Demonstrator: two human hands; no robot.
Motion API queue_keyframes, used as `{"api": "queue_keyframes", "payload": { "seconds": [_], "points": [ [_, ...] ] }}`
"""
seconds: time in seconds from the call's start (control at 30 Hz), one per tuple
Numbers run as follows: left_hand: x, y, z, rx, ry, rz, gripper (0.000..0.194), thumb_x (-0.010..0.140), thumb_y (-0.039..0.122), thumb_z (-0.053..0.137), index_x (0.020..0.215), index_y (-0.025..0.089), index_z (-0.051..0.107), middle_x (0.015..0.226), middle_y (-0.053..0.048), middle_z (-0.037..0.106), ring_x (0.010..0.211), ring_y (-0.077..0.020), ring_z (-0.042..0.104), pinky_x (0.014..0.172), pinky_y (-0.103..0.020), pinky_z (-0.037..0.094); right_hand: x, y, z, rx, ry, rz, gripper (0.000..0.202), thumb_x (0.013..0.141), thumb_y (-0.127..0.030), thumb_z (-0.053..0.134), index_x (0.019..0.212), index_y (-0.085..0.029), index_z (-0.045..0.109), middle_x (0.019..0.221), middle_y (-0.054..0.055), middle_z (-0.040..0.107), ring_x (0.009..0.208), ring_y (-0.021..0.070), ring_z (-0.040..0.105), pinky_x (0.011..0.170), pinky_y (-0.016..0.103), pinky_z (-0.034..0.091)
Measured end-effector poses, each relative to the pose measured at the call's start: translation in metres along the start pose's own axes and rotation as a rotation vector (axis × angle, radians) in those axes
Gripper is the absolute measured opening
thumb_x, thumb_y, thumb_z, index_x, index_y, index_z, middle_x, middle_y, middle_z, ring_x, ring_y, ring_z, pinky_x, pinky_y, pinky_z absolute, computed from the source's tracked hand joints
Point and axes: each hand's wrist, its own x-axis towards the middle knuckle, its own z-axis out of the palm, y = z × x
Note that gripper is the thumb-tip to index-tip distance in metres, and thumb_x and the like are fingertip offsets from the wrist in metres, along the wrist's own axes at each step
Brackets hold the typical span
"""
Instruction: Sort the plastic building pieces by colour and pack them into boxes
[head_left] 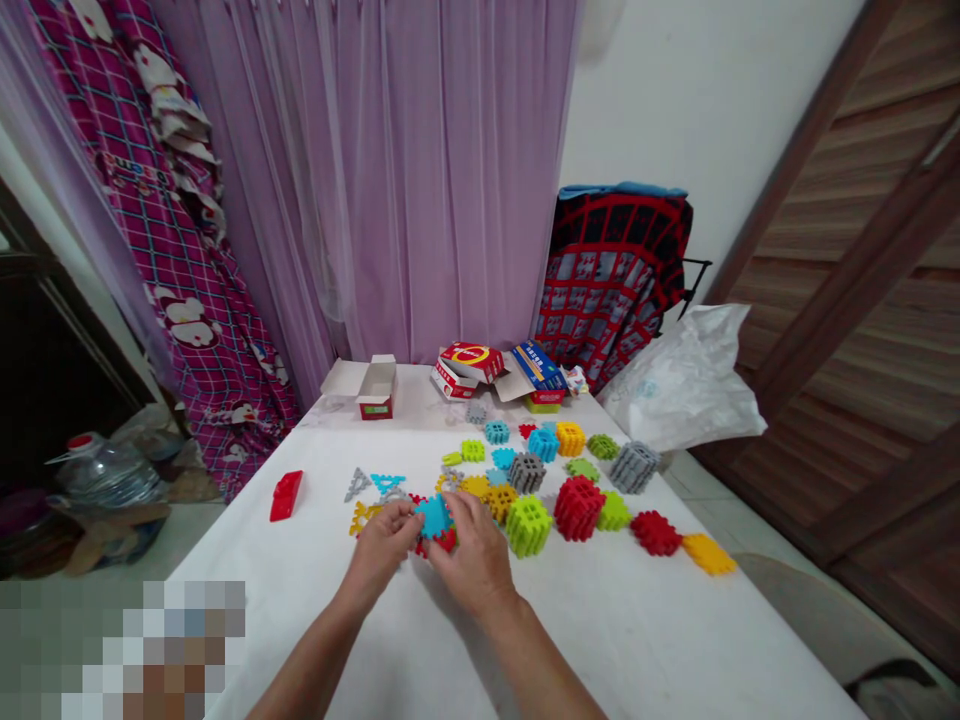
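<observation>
Near the middle of the white table, my left hand (388, 540) pinches the left edge of a blue toothed plastic piece (433, 518). My right hand (474, 550) grips the right side of the same piece, fingers curled over its far edge. Red toothed plastic (447, 541) shows just under the blue piece, between the hands; whether it is joined to the blue one cannot be made out. A yellow piece (363, 517) lies beside my left hand. Right of my right hand stands a lime green stack (529, 525).
The white table (600, 620) bears a red stack (578, 508), grey stacks (634, 467), a red piece (286, 496) at left and an open box (377, 388) at the back. A white plastic bag (682, 385) is at the right edge.
</observation>
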Motion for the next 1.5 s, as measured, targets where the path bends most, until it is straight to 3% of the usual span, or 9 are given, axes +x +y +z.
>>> {"api": "queue_keyframes", "payload": {
  "seconds": [0.1, 0.27, 0.4, 0.53, 0.67, 0.87, 1.1, 1.33, 1.5],
  "points": [
    [0.001, 0.002, 0.001, 0.024, -0.032, 0.017, 0.041, 0.058, 0.058, 0.068, 0.072, 0.019, 0.061, 0.05, 0.005, 0.055, 0.044, -0.0096, 0.049, 0.042, -0.021, 0.034, 0.017, -0.002, -0.019, -0.036, -0.149, -0.117, 0.056, 0.071, -0.028, 0.072, 0.126, -0.022, 0.059, 0.129, 0.012, 0.06, 0.117, 0.0295, 0.054, 0.097, 0.044, 0.045],
    [0.006, -0.001, 0.004, 0.062, -0.047, 0.056, 0.042, 0.059, 0.06, 0.066, 0.068, 0.019, 0.061, 0.049, 0.004, 0.055, 0.044, -0.0101, 0.05, 0.044, -0.022, 0.039, 0.042, -0.007, -0.038, -0.145, -0.415, -0.259, 0.027, 0.071, -0.035, 0.075, 0.093, -0.024, 0.066, 0.097, 0.005, 0.069, 0.097, 0.0259, 0.057, 0.087, 0.041, 0.043],
    [0.01, -0.006, 0.004, 0.101, -0.013, 0.092, 0.048, 0.065, 0.066, 0.06, 0.071, 0.019, 0.063, 0.054, 0.001, 0.06, 0.047, -0.0128, 0.054, 0.045, -0.024, 0.043, 0.063, -0.004, -0.045, -0.279, -0.517, -0.289, 0.036, 0.064, -0.04, 0.08, 0.093, -0.021, 0.067, 0.095, 0.007, 0.069, 0.094, 0.0265, 0.057, 0.084, 0.039, 0.042],
    [0.011, -0.013, -0.013, 0.153, 0.14, 0.149, 0.051, 0.074, 0.067, 0.052, 0.09, 0.021, 0.067, 0.079, -0.003, 0.072, 0.07, -0.0184, 0.066, 0.063, -0.03, 0.053, 0.111, 0.026, -0.068, -0.335, -0.549, -0.182, 0.048, 0.067, -0.043, 0.08, 0.107, -0.02, 0.068, 0.108, 0.009, 0.069, 0.103, 0.0266, 0.059, 0.086, 0.036, 0.043],
    [0.005, -0.038, -0.036, 0.216, 0.352, 0.189, 0.047, 0.076, 0.062, 0.053, 0.099, 0.023, 0.067, 0.096, -0.005, 0.074, 0.086, -0.0214, 0.068, 0.076, -0.031, 0.054, 0.163, 0.067, -0.086, -0.526, -0.615, 0.008, 0.048, 0.074, -0.047, 0.073, 0.113, -0.021, 0.068, 0.114, 0.008, 0.068, 0.104, 0.0246, 0.061, 0.086, 0.031, 0.044],
    [0.007, -0.069, -0.049, 0.37, 0.469, 0.37, 0.042, 0.081, 0.055, 0.052, 0.104, 0.023, 0.067, 0.093, -0.005, 0.077, 0.077, -0.0189, 0.072, 0.069, -0.026, 0.057, 0.186, 0.104, -0.066, -0.688, -0.813, 0.088, 0.05, 0.066, -0.046, 0.078, 0.109, -0.023, 0.071, 0.115, 0.009, 0.071, 0.104, 0.0285, 0.064, 0.082, 0.031, 0.047],
    [0.012, -0.067, -0.046, 0.355, 0.479, 0.348, 0.043, 0.082, 0.058, 0.051, 0.103, 0.024, 0.068, 0.09, -0.004, 0.077, 0.076, -0.019, 0.073, 0.064, -0.025, 0.058, 0.191, 0.124, -0.043, -0.721, -0.886, 0.078, 0.053, 0.065, -0.043, 0.079, 0.114, -0.024, 0.07, 0.12, 0.009, 0.069, 0.11, 0.0289, 0.062, 0.087, 0.031, 0.047],
    [0.011, -0.067, -0.046, 0.326, 0.47, 0.309, 0.041, 0.082, 0.057, 0.053, 0.101, 0.024, 0.068, 0.093, -0.004, 0.077, 0.081, -0.019, 0.073, 0.073, -0.026, 0.058, 0.192, 0.133, -0.037, -0.741, -0.946, 0.071, 0.054, 0.063, -0.039, 0.08, 0.114, -0.022, 0.071, 0.121, 0.013, 0.068, 0.111, 0.0319, 0.062, 0.089, 0.035, 0.048],
    [0.011, -0.065, -0.046, 0.323, 0.473, 0.277, 0.046, 0.079, 0.062, 0.053, 0.1, 0.024, 0.069, 0.092, -0.004, 0.077, 0.074, -0.0184, 0.072, 0.065, -0.025, 0.057, 0.19, 0.137, -0.036, -0.756, -0.969, 0.081, 0.059, 0.062, -0.037, 0.08, 0.119, -0.023, 0.069, 0.125, 0.013, 0.067, 0.115, 0.0325, 0.06, 0.092, 0.037, 0.047]
  ]
}}
